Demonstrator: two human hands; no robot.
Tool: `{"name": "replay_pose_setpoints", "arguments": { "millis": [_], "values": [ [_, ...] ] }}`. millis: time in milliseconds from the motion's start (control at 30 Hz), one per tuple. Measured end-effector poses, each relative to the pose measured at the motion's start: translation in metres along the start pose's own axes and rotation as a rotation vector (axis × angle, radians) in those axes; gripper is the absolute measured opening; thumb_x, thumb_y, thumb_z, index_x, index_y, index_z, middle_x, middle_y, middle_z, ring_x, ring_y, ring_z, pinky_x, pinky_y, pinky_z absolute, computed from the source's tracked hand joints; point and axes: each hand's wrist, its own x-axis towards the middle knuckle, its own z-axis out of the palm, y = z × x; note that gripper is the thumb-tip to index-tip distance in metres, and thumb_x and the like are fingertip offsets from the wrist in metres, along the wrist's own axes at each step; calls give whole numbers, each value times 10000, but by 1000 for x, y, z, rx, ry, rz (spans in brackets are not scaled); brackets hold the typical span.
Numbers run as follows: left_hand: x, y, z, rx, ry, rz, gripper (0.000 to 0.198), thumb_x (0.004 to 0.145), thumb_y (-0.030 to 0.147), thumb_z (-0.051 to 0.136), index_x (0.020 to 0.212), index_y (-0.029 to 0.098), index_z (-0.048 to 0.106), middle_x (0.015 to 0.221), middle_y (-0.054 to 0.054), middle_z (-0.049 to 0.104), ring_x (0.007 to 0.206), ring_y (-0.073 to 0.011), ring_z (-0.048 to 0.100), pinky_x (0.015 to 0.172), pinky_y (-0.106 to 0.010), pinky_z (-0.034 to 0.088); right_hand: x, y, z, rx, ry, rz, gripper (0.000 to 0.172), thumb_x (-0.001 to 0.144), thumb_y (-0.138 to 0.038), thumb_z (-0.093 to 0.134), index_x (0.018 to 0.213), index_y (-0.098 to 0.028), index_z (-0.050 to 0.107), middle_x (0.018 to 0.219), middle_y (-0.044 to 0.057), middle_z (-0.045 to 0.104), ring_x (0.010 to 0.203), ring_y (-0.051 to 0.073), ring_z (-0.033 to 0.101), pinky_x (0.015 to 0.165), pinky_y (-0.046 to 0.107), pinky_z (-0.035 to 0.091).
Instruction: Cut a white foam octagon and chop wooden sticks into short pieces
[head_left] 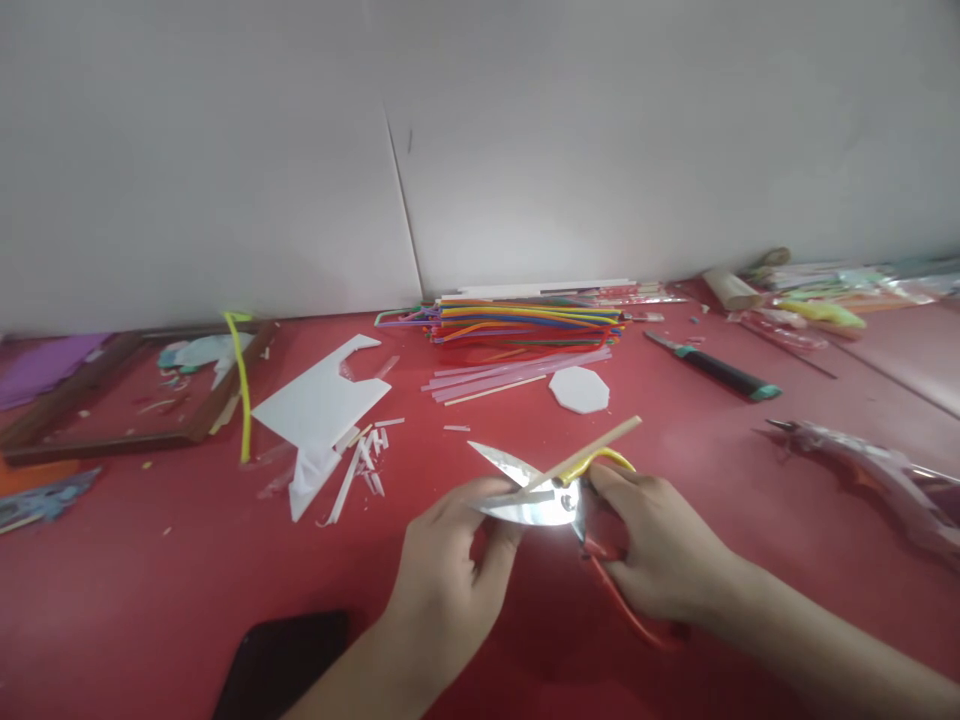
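Beyond the scissors (529, 512) our white octagon (579, 390) looks finished, while our right hand (664, 545) grips them and our left hand (450, 570) pinches a not-yet-severed stick (604, 440) between their parted blades (501, 460).

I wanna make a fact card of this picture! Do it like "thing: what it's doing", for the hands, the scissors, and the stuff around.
Right hand: holding the scissors by the handles
Scissors: blades open
Wooden stick: slanting between the blades
Left hand: fingertips by the blades; grip partly hidden
Behind the scissors: white octagon, flat on the red table
Near the wall: bundle of colourful strips
Left side: white cut sheet, brown frame
Right side: black-handled knife
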Motion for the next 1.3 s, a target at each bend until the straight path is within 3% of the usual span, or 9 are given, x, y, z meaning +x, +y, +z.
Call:
{"name": "replay_pose_setpoints", "arguments": {
  "millis": [167, 433, 700, 1000, 1300],
  "values": [
    [0, -2, -2, 20, 27, -7, 163, 821, 105, 569, 812, 194, 705, 739, 11, 740, 665, -117, 707, 657, -184, 579, -1, 2, 2, -6, 28, -38, 142, 700, -308, 501, 752, -226, 397, 729, 48, 563, 619, 189, 482, 570, 303, 334],
    [-1, -2, 0, 11, 15, 49, 195, 825, 69, 550, 838, 158, 723, 716, -11, 741, 606, -112, 700, 602, -166, 577, -3, 3, 1, -14, 39, -71, 187, 682, -280, 518, 843, -206, 457, 810, 75, 583, 682, 208, 514, 608, 324, 380],
    [2, 7, -2, -24, 47, 118, 260, 798, 31, 510, 857, 161, 728, 758, -24, 761, 611, -122, 712, 644, -184, 597, -5, -1, -3, -9, 33, -46, 151, 651, -276, 520, 774, -212, 461, 768, 67, 581, 672, 207, 516, 608, 332, 389],
    [1, 7, -4, -52, -38, 40, 282, 794, 48, 493, 809, 179, 743, 775, -33, 765, 638, -141, 718, 620, -199, 592, -8, -3, -5, -23, -23, 2, 152, 643, -324, 524, 699, -223, 426, 708, 57, 556, 580, 174, 486, 543, 303, 357],
    [-2, 3, 0, 16, 15, -9, 139, 822, 134, 581, 843, 165, 715, 782, -38, 760, 675, -151, 720, 657, -230, 596, -3, -5, -4, -25, 10, -28, 152, 674, -318, 509, 756, -220, 429, 756, 57, 563, 651, 194, 517, 601, 324, 401]
  ]
}}
